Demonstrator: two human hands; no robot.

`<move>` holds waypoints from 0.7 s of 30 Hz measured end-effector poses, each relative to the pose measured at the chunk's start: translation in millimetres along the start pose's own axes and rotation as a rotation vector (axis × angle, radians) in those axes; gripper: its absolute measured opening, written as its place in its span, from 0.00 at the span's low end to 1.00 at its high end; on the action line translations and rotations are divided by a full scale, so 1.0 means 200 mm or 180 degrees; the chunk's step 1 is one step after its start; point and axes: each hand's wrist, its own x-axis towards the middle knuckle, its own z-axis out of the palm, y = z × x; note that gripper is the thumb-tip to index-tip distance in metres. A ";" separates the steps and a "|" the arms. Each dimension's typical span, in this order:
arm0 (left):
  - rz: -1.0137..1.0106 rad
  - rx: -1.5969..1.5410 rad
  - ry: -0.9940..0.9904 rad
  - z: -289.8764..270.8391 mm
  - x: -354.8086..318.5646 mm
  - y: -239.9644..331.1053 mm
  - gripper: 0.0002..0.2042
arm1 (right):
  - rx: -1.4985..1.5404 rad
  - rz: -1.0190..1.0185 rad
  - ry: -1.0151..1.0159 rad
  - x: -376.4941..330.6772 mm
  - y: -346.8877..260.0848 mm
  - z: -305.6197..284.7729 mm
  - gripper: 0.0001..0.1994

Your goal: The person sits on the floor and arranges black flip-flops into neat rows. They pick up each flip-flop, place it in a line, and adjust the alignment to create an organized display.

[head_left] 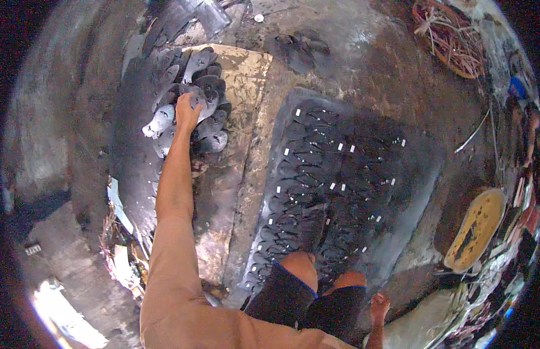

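My left hand [188, 110] reaches far forward, its fingers closed on the edge of a grey, sole-shaped piece [207, 103] on top of a heap. Around it lie several more dark grey, rounded, sole-like pieces [212, 141], overlapping one another, and a paler one [160, 119] just left of my hand. Their exact kind I cannot tell. My right hand [380, 303] is low on the right beside my knee, fingers curled in, with nothing visible in it. To the right of the heap, rows of dark flat pieces [305, 168] with small white tags cover a dark sheet [412, 215].
The heap rests partly on a tan, stained board [247, 64]. A wicker basket of sticks [447, 38] stands at the far right. Nearer on the right is a yellow oval container [476, 230]. Scraps and litter [123, 262] lie on the left; dark footwear-like things [299, 52] lie beyond the sheet.
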 end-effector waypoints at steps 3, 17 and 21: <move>0.0050 -0.0138 -0.0087 -0.16 -0.06 0.15 0.27 | 0.0244 0.0006 0.0262 -0.49 0.02 0.08 0.09; 0.0976 -0.1512 -0.3855 -1.21 -1.28 0.99 0.11 | -0.0826 0.0223 0.1405 -2.35 -0.04 0.68 0.19; 0.0640 -0.1099 -0.4415 -1.45 -1.15 1.39 0.16 | 0.0173 0.0578 0.2026 -2.61 0.21 0.80 0.18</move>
